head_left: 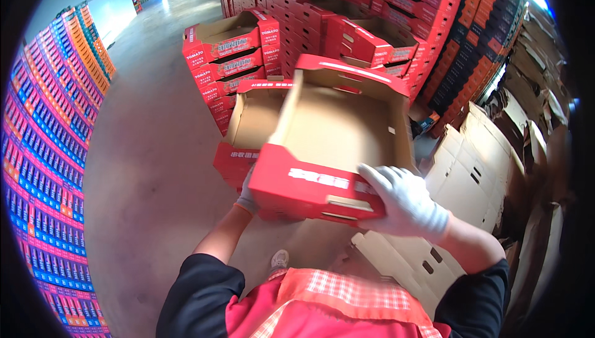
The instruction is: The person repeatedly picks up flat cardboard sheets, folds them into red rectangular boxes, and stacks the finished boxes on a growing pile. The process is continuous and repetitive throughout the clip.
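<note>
An open-topped red cardboard box (316, 189) with a plain brown inside is held tilted in front of my body. My right hand (406, 205), in a pale work glove, grips its near right corner, thumb over the rim. At the near left corner my left hand (248, 194), also gloved, is closed on the box, its fingers mostly hidden by it. Just beyond and to the left, partly covered by the held box, sits another red box (232, 155). Behind that stands a stack of similar red boxes (232, 65).
More red boxes (372, 43) are piled at the back, with a tall red wall of them behind. Flattened cardboard sheets (474, 164) lean and lie at the right. Stacked colourful cartons (52, 171) line the left, beside a concrete floor (142, 152).
</note>
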A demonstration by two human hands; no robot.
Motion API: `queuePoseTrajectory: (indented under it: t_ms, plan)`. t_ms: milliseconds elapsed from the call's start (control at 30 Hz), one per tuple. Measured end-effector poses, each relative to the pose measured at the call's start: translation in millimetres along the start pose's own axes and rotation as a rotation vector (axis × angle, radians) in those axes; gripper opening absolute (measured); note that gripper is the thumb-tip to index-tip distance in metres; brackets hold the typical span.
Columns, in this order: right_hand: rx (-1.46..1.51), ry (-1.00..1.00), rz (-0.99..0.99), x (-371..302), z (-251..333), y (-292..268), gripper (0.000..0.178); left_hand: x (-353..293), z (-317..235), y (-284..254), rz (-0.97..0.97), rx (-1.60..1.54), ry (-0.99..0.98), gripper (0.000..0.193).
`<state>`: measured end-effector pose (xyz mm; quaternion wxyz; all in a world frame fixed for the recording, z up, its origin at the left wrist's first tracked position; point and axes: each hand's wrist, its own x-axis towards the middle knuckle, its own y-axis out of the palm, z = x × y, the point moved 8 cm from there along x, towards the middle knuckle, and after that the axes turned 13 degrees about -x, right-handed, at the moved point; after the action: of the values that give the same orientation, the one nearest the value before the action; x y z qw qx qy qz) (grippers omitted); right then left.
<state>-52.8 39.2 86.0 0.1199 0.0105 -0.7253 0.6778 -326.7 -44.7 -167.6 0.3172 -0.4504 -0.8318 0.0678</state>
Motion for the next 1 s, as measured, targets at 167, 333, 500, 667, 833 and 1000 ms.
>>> queuePoseTrajectory:
  t_ms: [167, 333, 500, 667, 833, 1000]
  plan:
    - [-0.018, -0.123, -0.028, 150.0, 23.0, 66.0, 0.087, -12.2, -12.7, -1.4, 0.061, 0.399, 0.214, 0.042]
    - [-0.059, -0.085, 0.126, 234.8, 31.3, 132.2, 0.089, 1.5, -48.0, -7.9, 0.128, 0.435, 0.230, 0.030]
    - [-0.048, 0.003, 0.208, 244.7, 39.1, 173.6, 0.092, -16.7, -57.8, 6.3, 0.545, 0.457, -0.150, 0.038]
    - [-0.028, 0.057, -0.023, 218.2, 47.2, 163.4, 0.083, -62.0, -131.4, 13.6, 0.494, -0.068, 0.332, 0.023]
    - [0.124, 0.059, -0.373, 106.5, 66.8, 131.7, 0.073, -75.5, -87.0, 77.5, 0.912, -0.042, -0.147, 0.034]
    - [0.153, 0.699, -0.279, -120.2, -39.2, 176.5, 0.068, -40.0, -109.0, 146.4, 0.798, -0.013, 0.053, 0.036]
